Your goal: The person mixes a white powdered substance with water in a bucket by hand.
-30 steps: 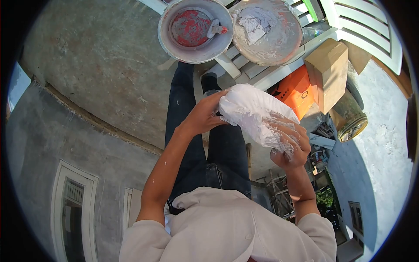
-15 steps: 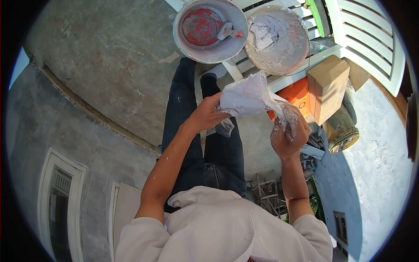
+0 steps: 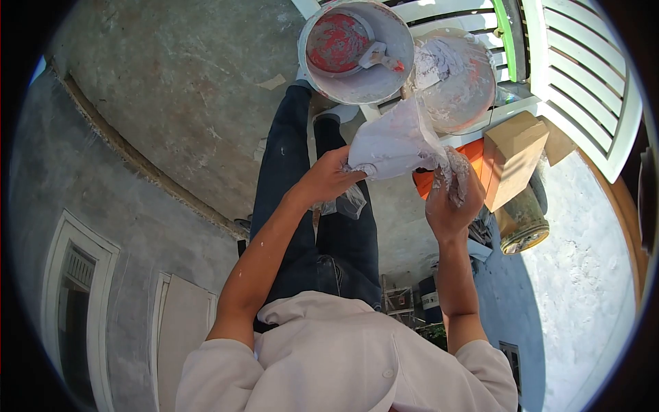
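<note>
White slatted chair (image 3: 583, 75), far right: carries two buckets (image 3: 357, 51) (image 3: 456, 79); cardboard box (image 3: 511, 158) just nearer.

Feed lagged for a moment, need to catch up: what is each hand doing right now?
Left hand: closed on the near edge of the white plastic bag.
Right hand: closed on the bag's other end, fingers smeared white.

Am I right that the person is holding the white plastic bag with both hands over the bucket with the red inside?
Not quite. In the head view both the left hand and right hand grip the white plastic bag, but it tips toward the bucket of white paste, not the red-stained bucket.
</note>
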